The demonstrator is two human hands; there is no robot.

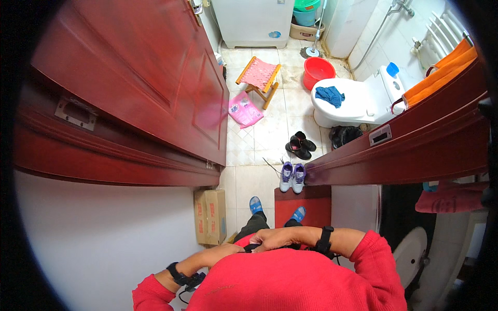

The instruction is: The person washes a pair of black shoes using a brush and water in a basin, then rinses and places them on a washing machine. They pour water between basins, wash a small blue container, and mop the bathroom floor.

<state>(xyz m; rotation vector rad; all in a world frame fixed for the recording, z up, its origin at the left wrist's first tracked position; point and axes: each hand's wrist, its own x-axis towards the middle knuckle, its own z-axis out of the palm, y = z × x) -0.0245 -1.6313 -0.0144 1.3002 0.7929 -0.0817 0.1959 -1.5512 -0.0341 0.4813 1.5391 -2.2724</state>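
Observation:
My left hand and my right hand meet at my waist, at the lower hem of my red sweater. Between them is a black item, perhaps a strap or belt; the sweater partly hides it. The fingers of my right hand are bent against it, while the fingertips of my left hand are mostly covered. Each wrist wears a black band with a device. Beyond my hands are my feet in blue slippers, one of them on a red mat.
White and purple sneakers and black shoes stand in the doorway area. Past them are a folding stool, a pink plastic bag, a red basin and a toilet. Cardboard boxes stand left; a red door is open.

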